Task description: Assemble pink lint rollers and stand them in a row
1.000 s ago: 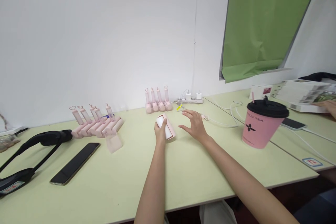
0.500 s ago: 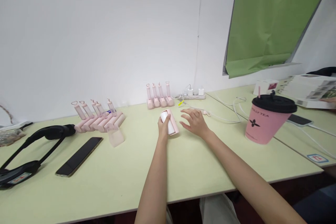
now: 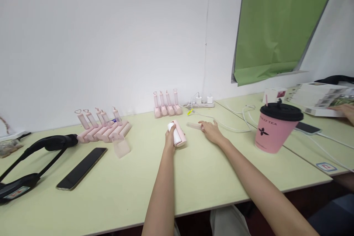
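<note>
In the centre of the frame the person's left hand (image 3: pixel 169 139) holds a small pink lint roller with a white paper roll (image 3: pixel 177 134). The fingers are closed around its body and the thumb lies on the side of it. The roller is tilted, with its white end toward the upper left, and it is just above or on the pale green table (image 3: pixel 210 177).

Just right of it, the right hand (image 3: pixel 212 131) is low over the table. Its fingertips are drawn together at the right end of a slim translucent pink stick (image 3: pixel 194 125), which lies flat on the table, and they touch it. Whether they really pinch it cannot be told.

Behind the hands, by the white wall, 4 pink rollers (image 3: pixel 166 105) stand upright in a row, beside a white power strip (image 3: pixel 202 104) with white cables. In the left part a row of the same pink rollers (image 3: pixel 105 132) lies flat, with a translucent pink cover (image 3: pixel 120 146) just in front. Lower left lie a black smartphone (image 3: pixel 81 168) and a black headband device (image 3: pixel 33 156).

On the right stands a pink paper cup with a black lid (image 3: pixel 273 129). At the right edge, another person's hand (image 3: pixel 346 110) rests by white boxes (image 3: pixel 318 96).
</note>
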Demonstrator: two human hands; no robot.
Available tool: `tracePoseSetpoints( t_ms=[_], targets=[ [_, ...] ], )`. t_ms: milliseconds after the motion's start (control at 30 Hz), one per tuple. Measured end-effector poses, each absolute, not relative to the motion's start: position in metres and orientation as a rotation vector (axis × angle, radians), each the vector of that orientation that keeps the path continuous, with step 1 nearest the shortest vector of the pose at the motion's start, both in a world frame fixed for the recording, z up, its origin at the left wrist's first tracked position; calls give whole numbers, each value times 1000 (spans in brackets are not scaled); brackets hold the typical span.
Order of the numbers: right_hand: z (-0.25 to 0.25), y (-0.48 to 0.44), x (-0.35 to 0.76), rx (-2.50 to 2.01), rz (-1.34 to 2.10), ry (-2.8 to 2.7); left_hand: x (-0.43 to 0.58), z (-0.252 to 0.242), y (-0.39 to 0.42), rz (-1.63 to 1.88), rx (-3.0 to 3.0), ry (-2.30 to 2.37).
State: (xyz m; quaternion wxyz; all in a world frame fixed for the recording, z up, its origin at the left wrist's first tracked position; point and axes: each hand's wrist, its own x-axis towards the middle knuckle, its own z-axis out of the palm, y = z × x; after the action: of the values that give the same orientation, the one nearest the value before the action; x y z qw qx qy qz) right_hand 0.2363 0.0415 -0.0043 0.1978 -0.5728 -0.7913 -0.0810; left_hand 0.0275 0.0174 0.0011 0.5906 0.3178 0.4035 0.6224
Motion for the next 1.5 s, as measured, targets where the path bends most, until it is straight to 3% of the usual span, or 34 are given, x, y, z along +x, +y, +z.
tracePoseSetpoints(
  t_ms=[300, 567, 1000, 1500],
  targets=[
    [16, 20, 208, -1327, 158, -2292, 14, -5, 29, 1655, 659, 1065],
    [18, 25, 216, -1252, -170, -2229, 12, -7, 27, 1573, 814, 1163],
    [26, 19, 212, -1250, -170, -2284, 12, -1, 21, 1548, 849, 1093],
    [32, 13, 206, -1111, -737, -2508, 13, -9, 24, 1481, 905, 1129]
  ],
)
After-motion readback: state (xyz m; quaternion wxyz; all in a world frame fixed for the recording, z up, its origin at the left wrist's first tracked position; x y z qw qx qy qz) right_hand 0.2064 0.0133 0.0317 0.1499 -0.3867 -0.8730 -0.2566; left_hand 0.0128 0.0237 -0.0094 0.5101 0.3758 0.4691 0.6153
